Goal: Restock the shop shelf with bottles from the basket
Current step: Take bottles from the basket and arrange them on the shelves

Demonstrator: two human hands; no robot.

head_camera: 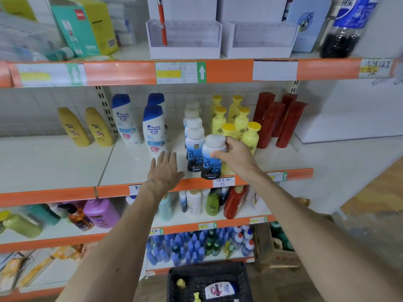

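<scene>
My right hand (236,156) grips a white-capped bottle with a blue and black label (212,159) standing at the front edge of the middle shelf (65,166), at the head of a row of matching bottles (194,147). My left hand (165,171) hovers flat over the shelf just left of that row, fingers straight, holding nothing. The dark plastic basket (209,277) sits low in front of me with a white shampoo bottle (220,289) and small yellow-capped bottles (181,283) in it.
White and blue shampoo bottles (153,129) stand left of my left hand, yellow bottles (250,136) and red bottles (287,125) to the right. Mustard bottles (73,127) stand farther left. Lower shelves carry mixed bottles; the top shelf holds boxes and a cola bottle (344,27).
</scene>
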